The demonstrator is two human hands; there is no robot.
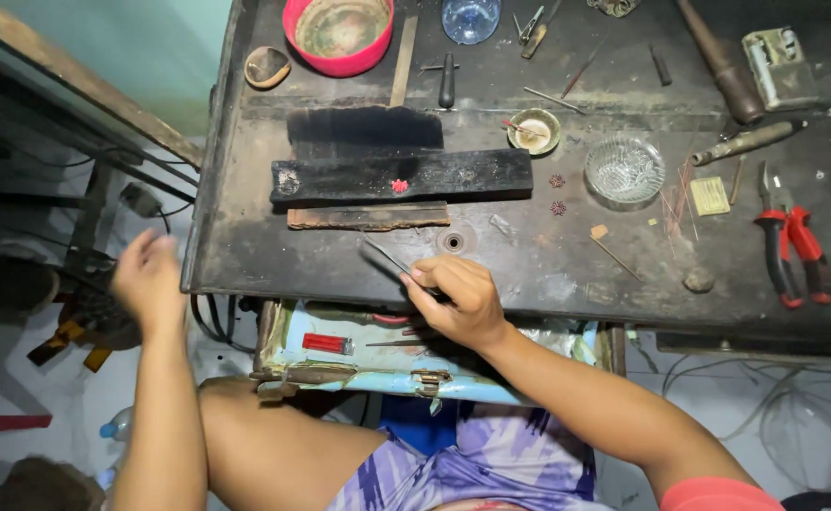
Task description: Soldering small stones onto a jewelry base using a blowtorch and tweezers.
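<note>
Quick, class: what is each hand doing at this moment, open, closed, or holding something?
Left hand: loosely open, empty, off the workbench's left edge.
Right hand: closed, pinching thin metal tweezers.

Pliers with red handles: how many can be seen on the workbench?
1. The red-handled pliers lie at the right end of the dark workbench, right of the glass dish. Other tools further back are too dim to tell.

Thin shiny metal tweezers [392, 257] over a matt, scuffed dark workbench [548, 274]; charred rough wooden block [401, 176]; clear ribbed glass dish [624, 170].
</note>
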